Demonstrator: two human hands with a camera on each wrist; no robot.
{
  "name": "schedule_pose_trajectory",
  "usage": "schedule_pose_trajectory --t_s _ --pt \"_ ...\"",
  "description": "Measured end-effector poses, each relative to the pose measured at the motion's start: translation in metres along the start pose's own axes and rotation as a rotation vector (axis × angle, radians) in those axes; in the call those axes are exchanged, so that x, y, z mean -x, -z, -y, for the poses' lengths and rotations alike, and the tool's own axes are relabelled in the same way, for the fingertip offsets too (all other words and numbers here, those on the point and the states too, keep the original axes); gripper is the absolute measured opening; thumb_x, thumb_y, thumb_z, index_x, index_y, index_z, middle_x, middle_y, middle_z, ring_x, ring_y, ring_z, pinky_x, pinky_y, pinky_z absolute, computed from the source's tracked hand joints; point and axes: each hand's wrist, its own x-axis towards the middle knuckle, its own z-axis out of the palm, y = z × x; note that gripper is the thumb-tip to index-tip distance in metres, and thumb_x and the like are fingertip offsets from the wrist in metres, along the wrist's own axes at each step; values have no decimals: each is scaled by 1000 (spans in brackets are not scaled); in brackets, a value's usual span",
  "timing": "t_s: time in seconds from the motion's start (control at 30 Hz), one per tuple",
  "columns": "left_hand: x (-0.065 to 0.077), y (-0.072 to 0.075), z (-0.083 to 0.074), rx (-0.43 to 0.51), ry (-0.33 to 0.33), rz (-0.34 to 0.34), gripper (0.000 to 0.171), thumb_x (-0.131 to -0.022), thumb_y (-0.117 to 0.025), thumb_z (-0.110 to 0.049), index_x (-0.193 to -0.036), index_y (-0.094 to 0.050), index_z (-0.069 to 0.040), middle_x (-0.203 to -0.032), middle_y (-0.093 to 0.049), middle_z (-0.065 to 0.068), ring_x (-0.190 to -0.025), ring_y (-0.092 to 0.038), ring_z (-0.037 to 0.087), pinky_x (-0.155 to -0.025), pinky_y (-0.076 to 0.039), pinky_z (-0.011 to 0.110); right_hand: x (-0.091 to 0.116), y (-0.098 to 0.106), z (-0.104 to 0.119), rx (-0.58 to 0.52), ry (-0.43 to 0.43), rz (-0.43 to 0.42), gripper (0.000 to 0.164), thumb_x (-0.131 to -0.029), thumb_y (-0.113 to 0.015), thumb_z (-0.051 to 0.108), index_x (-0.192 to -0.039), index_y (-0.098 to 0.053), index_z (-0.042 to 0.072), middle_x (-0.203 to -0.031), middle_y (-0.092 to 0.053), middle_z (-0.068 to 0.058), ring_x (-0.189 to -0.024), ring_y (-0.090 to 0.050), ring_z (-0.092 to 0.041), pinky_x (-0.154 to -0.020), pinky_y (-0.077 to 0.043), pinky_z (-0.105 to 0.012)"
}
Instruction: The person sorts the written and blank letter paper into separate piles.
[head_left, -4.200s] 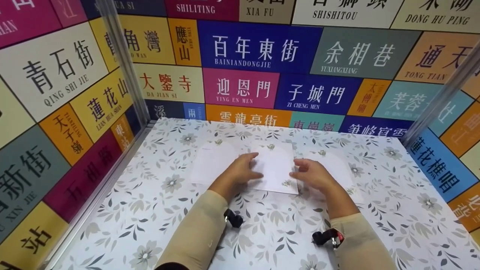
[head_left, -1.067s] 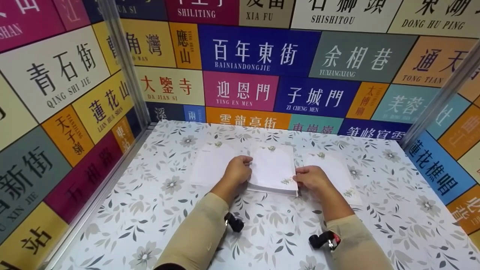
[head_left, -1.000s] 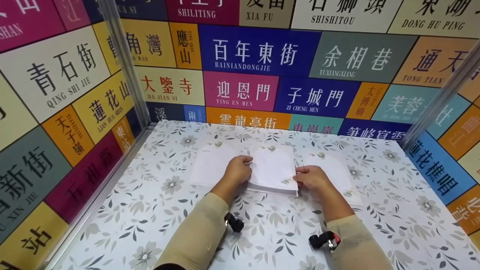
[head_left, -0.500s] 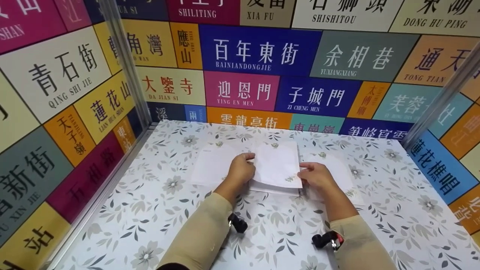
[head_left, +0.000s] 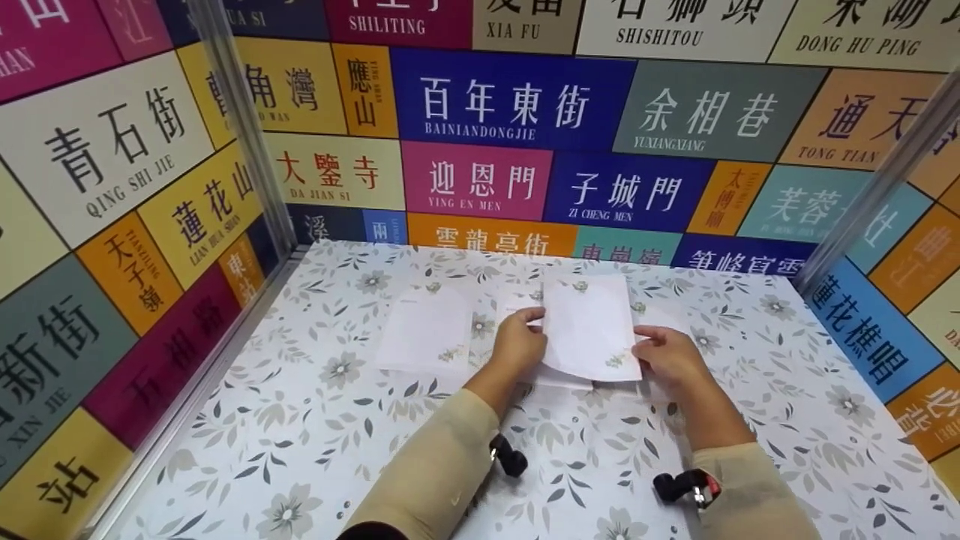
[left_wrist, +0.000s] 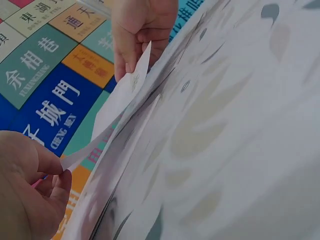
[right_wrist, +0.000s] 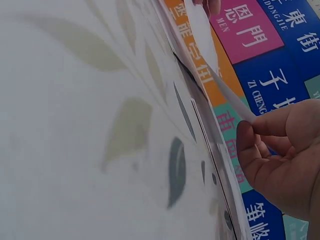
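A white sheet of paper [head_left: 590, 322] with a small printed floral motif at top and lower right is held by both hands, raised off the table and slightly bowed. My left hand [head_left: 519, 345] pinches its left edge; my right hand [head_left: 670, 358] pinches the right edge. In the left wrist view, the left thumb and fingers [left_wrist: 59, 172] grip one side of the sheet. The right wrist view shows the right hand [right_wrist: 285, 150] pinching a corner. Below the raised sheet, another similar sheet [head_left: 516, 301] lies mostly hidden.
Flat on the table [head_left: 285, 442], whose cover has a grey leaf and flower print, lies a similar sheet [head_left: 424, 330] to the left. A further one [head_left: 664, 319] at the right is partly covered. Panels with colourful place-name signs [head_left: 510, 97] enclose the back and sides.
Earlier my hands hovered beside the middle sheet, then took hold of its edges. The top sheet has come up and shifted right with both hands, uncovering part of the sheet beneath.
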Motion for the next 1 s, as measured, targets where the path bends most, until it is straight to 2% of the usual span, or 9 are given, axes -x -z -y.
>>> schedule_pose_trajectory --t_s 0.17,0.33,0.47,0.6,0.7,0.83,1.0 --pt "3 -25 -6 52 -6 7 49 -89 -64 7 -134 -74 -9 -109 -78 9 -97 -70 11 -80 -59 21 5 24 -11 46 17 -14 57 -104 -62 15 -159 -49 5 -119 -65 -9 -95 -63 -13 -78 -56 -19" --pt "9 -46 -12 88 -31 37 52 -87 -62 9 -134 -74 -9 -104 -77 10 -89 -67 7 -72 -55 18 11 45 -22 -39 27 -28 56 -104 -61 9 -159 -48 2 -111 -64 -3 -91 -63 -10 -77 -57 -21" --pt "12 -57 -13 77 -51 82 54 -86 -62 10 -134 -74 -11 -103 -78 9 -91 -69 6 -74 -55 17 11 62 -30 -39 10 -24 57 -105 -60 9 -159 -47 2 -107 -63 1 -92 -62 -9 -79 -57 -20" --pt "14 -65 -13 111 -33 151 52 -87 -64 11 -135 -74 -8 -108 -79 10 -96 -72 10 -78 -58 19 9 75 -36 -44 -24 11 59 -106 -60 10 -162 -43 3 -110 -61 0 -93 -63 -10 -80 -58 -21" --pt "15 -69 -13 143 -9 215 51 -89 -65 12 -136 -72 -5 -119 -78 11 -103 -73 13 -83 -61 22 8 82 -38 -61 -75 25 60 -107 -60 12 -164 -42 8 -113 -59 -2 -96 -63 -13 -80 -59 -23" --pt "19 -74 -15 159 12 279 50 -91 -67 9 -138 -71 -8 -136 -74 9 -117 -73 17 -95 -62 28 9 89 -41 -80 -125 21 60 -107 -59 15 -165 -43 12 -118 -59 -3 -101 -64 -15 -83 -58 -23" --pt "24 -77 -19 167 35 363 52 -93 -68 5 -143 -68 -11 -143 -70 9 -127 -69 20 -107 -58 33 11 96 -50 -68 -132 4 60 -108 -59 15 -165 -42 11 -122 -60 -7 -102 -65 -16 -84 -60 -24"
